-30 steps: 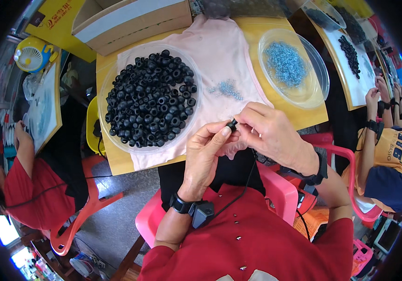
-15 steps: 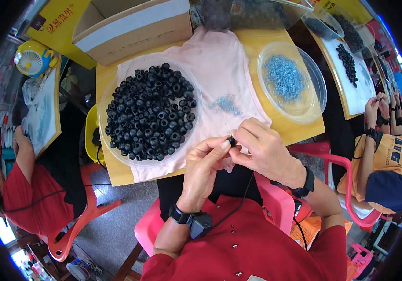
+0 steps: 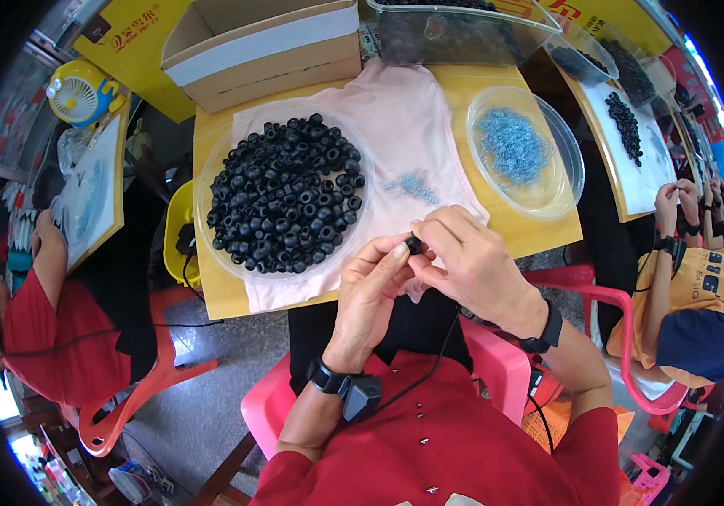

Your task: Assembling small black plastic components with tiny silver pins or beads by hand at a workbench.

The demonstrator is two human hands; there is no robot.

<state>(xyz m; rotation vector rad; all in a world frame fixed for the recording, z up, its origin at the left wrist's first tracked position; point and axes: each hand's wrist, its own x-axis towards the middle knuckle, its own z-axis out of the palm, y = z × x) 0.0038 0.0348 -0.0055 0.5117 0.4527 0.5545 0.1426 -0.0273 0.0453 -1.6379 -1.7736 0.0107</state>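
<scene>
Landmark: the pink cloth (image 3: 396,143) spread over the yellow table (image 3: 210,287); every place below is told from it.
Left hand (image 3: 370,291): at the near edge of the cloth, fingers curled, thumb and forefinger pinched on the small black ring (image 3: 413,244).
Right hand (image 3: 471,261): just beside the left, over the cloth's near right corner, fingertips closed on the same ring from the other side.
Small black ring: held between both hands above the cloth's near edge; too small to tell which way its hole faces.
Key relation: the ring sits at the meeting point of the two sets of fingertips, up and to the right of the left palm and to the left of the right palm; both hands touch it, neither is nearer.
Loose blue bits (image 3: 412,181): a small scatter on the cloth, just beyond the hands.
Clear tray of black rings (image 3: 282,198): on the left half of the cloth, beyond and left of the hands.
Clear dish of blue bits (image 3: 564,169): right of the cloth, on bare table.
Cardboard box (image 3: 261,59): past the far edge of the cloth.
Other people: seated at neighbouring tables well off to the left and right of the cloth.
</scene>
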